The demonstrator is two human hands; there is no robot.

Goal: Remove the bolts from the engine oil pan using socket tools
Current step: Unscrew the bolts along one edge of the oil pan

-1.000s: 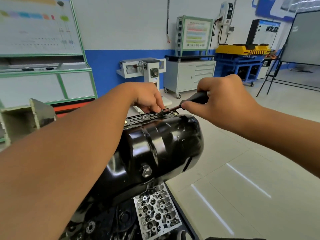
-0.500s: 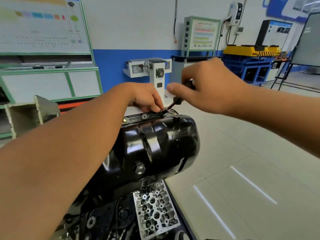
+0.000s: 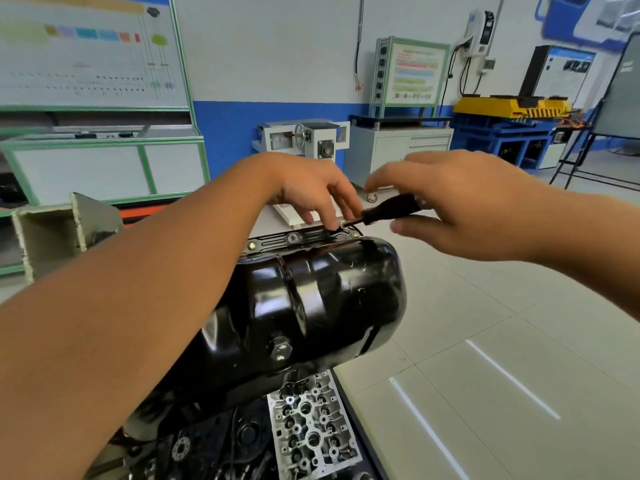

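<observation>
Bolts are what you count first: going left to right along the far flange of the black oil pan (image 3: 311, 299), you have a brass-coloured bolt (image 3: 252, 244) seated, a second bolt (image 3: 292, 238) seated beside it, then the one under your tool, so three in all show, and whether it is loose yet I cannot tell. Your left hand (image 3: 311, 192) reaches over the pan, its fingers (image 3: 332, 221) touching down on the flange beside the socket, steadying rather than clenched round anything. The socket driver (image 3: 388, 211) lies tilted, its tip on the third bolt. Your right hand (image 3: 460, 202) cradles the black handle with loosened, half-straight fingers. I judge the task early, with at least two bolts left. One drain plug (image 3: 281, 348) sits on the pan's near face.
</observation>
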